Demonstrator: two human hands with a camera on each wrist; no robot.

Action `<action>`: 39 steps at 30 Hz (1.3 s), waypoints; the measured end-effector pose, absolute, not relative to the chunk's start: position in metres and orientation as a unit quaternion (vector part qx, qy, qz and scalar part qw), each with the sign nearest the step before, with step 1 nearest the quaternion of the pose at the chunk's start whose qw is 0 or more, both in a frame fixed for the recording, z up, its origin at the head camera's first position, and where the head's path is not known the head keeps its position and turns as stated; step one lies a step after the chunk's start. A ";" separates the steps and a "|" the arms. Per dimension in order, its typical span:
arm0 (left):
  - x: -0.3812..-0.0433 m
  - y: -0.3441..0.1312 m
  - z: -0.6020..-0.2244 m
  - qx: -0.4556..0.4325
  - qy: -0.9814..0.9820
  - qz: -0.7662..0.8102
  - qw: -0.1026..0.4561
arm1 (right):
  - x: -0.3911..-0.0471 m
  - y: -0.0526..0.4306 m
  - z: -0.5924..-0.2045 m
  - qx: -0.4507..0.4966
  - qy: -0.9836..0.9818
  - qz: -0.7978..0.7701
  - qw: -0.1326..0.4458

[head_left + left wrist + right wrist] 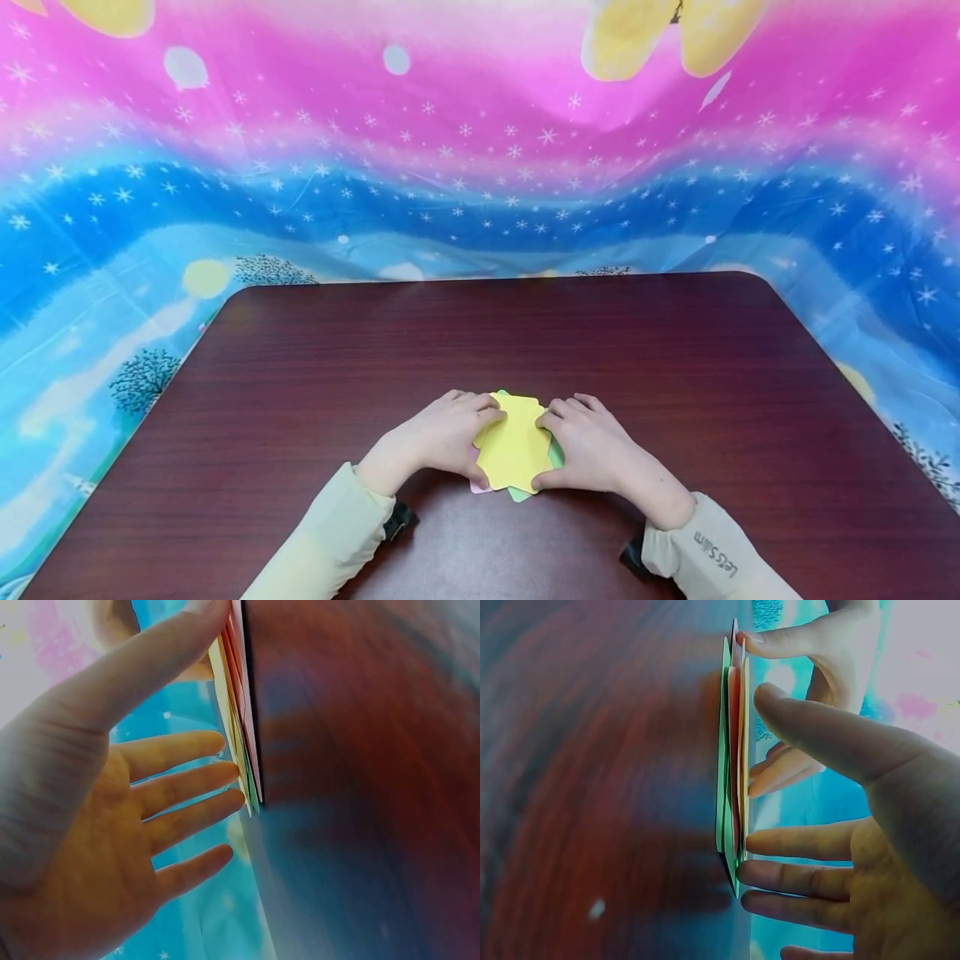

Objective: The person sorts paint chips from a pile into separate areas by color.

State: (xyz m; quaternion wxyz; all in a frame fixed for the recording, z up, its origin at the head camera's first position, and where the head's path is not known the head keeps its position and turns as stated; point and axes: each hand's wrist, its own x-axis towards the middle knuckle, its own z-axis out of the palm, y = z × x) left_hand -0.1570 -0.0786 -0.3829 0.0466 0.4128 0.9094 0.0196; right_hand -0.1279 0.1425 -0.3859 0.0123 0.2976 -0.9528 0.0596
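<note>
A loose pile of coloured paper sheets (514, 442) lies on the table, turned at different angles so corners stick out. The top sheet is yellow; green and pink ones show beneath, and the wrist views also show orange-red edges. On its left side my left hand (456, 433) touches the pile, thumb at the near corner, fingertips at the far side. Mirroring it, my right hand (592, 446) rests against the right side. Both wrist views show fairly straight, spread fingers (187, 780) and, on the right, fingers (802, 877) meeting the sheets' edges.
The dark reddish-brown wooden table (375, 350) has rounded far corners. Behind it and down both sides hangs a pink and blue patterned cloth (480, 150). Black straps (400, 521) show at the sleeve cuffs.
</note>
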 end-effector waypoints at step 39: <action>-0.158 -0.072 -0.372 0.416 0.909 -0.010 0.024 | -0.129 0.145 -0.377 0.316 -0.947 0.036 0.042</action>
